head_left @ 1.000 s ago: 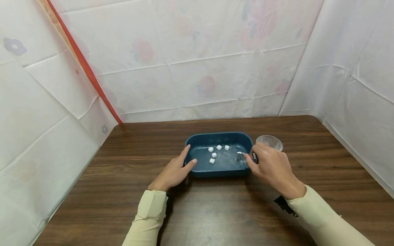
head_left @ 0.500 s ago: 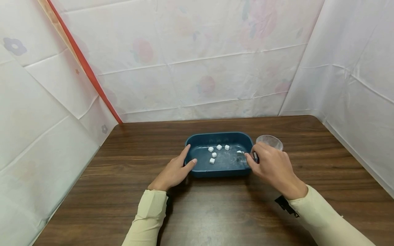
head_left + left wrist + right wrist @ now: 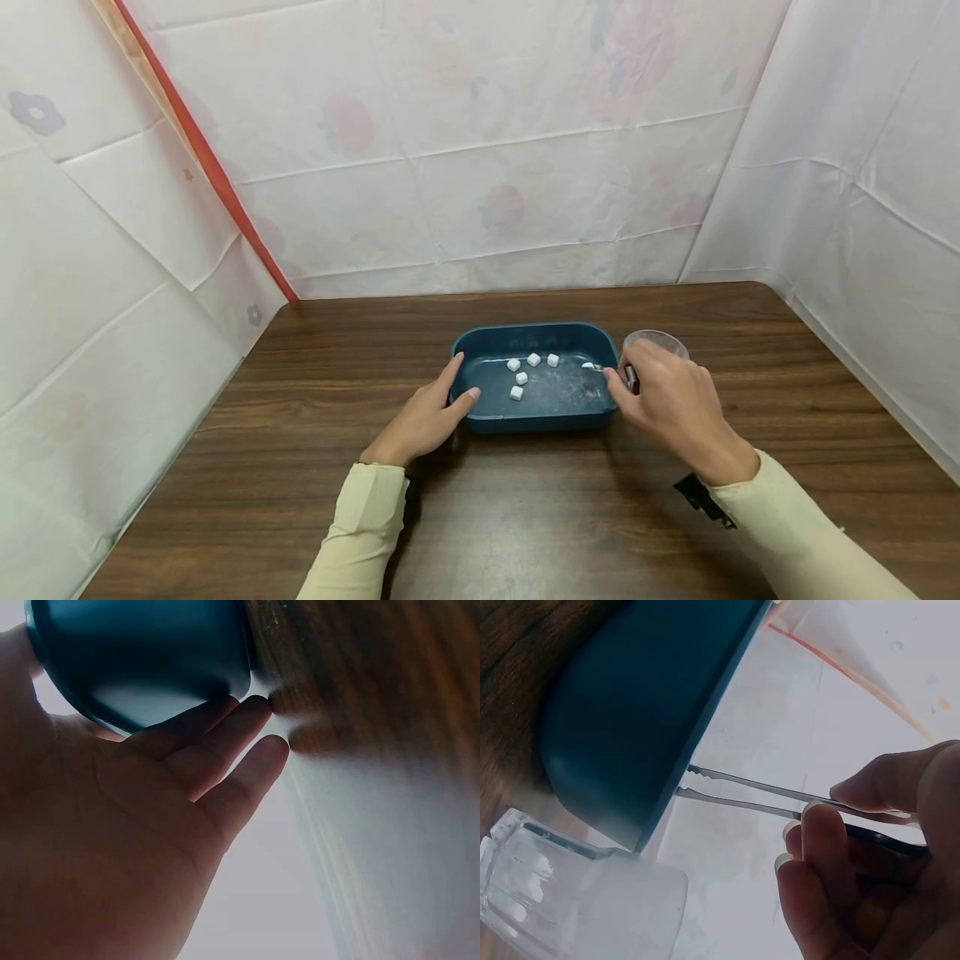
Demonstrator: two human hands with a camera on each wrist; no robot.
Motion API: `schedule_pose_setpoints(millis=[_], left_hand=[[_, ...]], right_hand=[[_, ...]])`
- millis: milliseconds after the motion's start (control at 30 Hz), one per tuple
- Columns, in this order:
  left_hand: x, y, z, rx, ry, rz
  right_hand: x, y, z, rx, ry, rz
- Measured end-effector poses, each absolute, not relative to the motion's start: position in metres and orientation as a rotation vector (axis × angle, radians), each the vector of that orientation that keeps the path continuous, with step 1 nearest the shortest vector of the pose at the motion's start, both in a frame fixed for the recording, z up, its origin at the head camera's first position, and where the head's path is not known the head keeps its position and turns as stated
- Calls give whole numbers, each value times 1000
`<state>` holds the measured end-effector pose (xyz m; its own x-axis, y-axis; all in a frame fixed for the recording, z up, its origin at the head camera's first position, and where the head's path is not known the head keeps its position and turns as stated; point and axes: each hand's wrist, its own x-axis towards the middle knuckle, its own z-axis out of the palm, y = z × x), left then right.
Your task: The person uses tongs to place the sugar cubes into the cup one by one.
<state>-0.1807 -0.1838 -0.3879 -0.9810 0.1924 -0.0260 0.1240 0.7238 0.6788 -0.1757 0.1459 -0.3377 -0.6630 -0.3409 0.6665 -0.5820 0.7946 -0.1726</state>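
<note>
A dark blue tray with rounded corners stands on the table, with several small white cubes in its left and middle part. My left hand rests at its left end; the fingers are nearly straight along the outer wall and the thumb reaches over the rim. Metal tweezers are pinched between thumb and fingers of my right hand, above the tray's right rim. Their arms stand apart in the right wrist view. Whether the whitish tips in the head view hold anything, I cannot tell.
A clear drinking glass stands close to the tray's right end, partly behind my right hand in the head view. Brown wood-grain table lies under everything. White patterned sheets hang along the back and both sides.
My right hand has shifted slightly to the right and away from me, and the tweezer tips have moved a little with it. The left hand, tray and cubes look unmoved.
</note>
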Motion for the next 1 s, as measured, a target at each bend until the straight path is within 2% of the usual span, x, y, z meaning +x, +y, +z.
schedule_pose_setpoints(millis=[1000], left_hand=[[-181,-184,-388,262,2831,1106]], right_hand=[[-172,154,-322,585,-2341,539]])
